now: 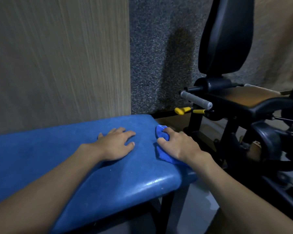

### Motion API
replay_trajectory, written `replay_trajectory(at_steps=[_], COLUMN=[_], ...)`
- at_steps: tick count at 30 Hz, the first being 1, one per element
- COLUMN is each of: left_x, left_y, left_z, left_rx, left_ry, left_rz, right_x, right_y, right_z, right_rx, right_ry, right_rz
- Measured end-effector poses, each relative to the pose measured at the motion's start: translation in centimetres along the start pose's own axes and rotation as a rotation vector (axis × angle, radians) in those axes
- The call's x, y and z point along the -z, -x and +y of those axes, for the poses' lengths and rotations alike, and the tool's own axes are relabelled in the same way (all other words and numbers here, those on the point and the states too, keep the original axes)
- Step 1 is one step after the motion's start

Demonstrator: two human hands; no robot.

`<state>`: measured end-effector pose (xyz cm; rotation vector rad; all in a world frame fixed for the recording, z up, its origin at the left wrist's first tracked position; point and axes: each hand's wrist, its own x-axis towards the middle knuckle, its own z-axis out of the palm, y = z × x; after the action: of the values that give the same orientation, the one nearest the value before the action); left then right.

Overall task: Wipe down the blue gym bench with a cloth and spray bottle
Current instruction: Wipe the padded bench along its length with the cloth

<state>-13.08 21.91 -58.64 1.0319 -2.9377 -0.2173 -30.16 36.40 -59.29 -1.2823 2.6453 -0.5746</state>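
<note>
A wood-grain wall panel (pixel 57 56) fills the upper left, and below it the blue gym bench (pixel 41 157) lies with its long axis running across the view from the left edge to a rounded end on the right, which points toward the neighbouring machine. The left forearm comes in from the lower left corner and crosses the pad on a diagonal. The left hand (pixel 115 146) lies palm down on the bench top near that right end, its fingers straight and spread apart, holding nothing. Behind the bench end stands a speckled grey wall (pixel 150 65). Just right of the left hand, a bunched blue cloth (pixel 161 155) sits on the bench's right end edge, draped partly over it. The right hand (pixel 178 144) bears down on the cloth, thumb and fingers curled into its folds and gripping it, while the forearm reaches in from the lower right. Farther right stands a black gym machine (pixel 243 107) with an upright black back pad (pixel 227 34), a grey handle (pixel 195 99) pointing toward the bench, and a yellow knob (pixel 180 110) just beneath it.
</note>
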Motion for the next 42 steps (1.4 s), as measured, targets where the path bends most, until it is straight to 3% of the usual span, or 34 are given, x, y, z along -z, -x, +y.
replay_trajectory(at_steps=[8, 13, 15, 18, 20, 22, 25, 28, 31, 33, 38, 42], left_x=[-0.8, -0.2, 0.6, 3.0, 5.0, 6.7, 8.7, 10.3, 11.5, 11.9, 12.6, 12.1], left_y=[3.1, 6.2, 8.0, 11.8, 14.6, 17.3, 21.5, 26.7, 32.0, 35.4, 42.3, 47.2], left_z=[5.0, 7.4, 8.0, 8.1, 7.3, 5.9, 2.4, -1.7, -5.0, -6.9, -13.1, -18.3], left_rx=[-0.175, -0.224, -0.160, -0.102, -0.146, -0.125, -0.025, 0.043, 0.155, 0.229, 0.483, 0.719], left_ry=[0.146, 0.486, 0.759, 1.481, 1.699, 1.754, 1.640, 1.618, 1.537, 1.489, 1.314, 1.241], left_rz=[0.019, 0.021, -0.027, -0.244, -0.186, 0.034, 0.371, 0.564, 0.712, 0.782, 0.929, 1.037], right_x=[1.2, 3.5, 4.3, 5.3, 5.6, 5.9, 6.4, 5.6, 3.6, 2.0, -2.4, -6.9], right_y=[7.1, 11.8, 13.4, 14.9, 15.1, 15.1, 15.4, 14.9, 16.3, 18.2, 21.9, 24.6], right_z=[1.9, 0.7, -1.0, -4.8, -7.6, -10.5, -15.5, -20.4, -25.6, -29.1, -38.4, -46.1], right_rx=[-0.034, 0.076, 0.181, 0.355, 0.487, 0.653, 0.824, 0.654, 0.434, 0.445, 0.586, 0.593], right_ry=[0.026, 0.172, 0.123, 0.003, -0.094, -0.188, -0.504, -0.858, -1.031, -1.098, -1.216, -1.123], right_rz=[0.034, 0.265, 0.347, 0.429, 0.434, 0.297, 0.034, -0.089, -0.611, -0.861, -1.134, -1.151])
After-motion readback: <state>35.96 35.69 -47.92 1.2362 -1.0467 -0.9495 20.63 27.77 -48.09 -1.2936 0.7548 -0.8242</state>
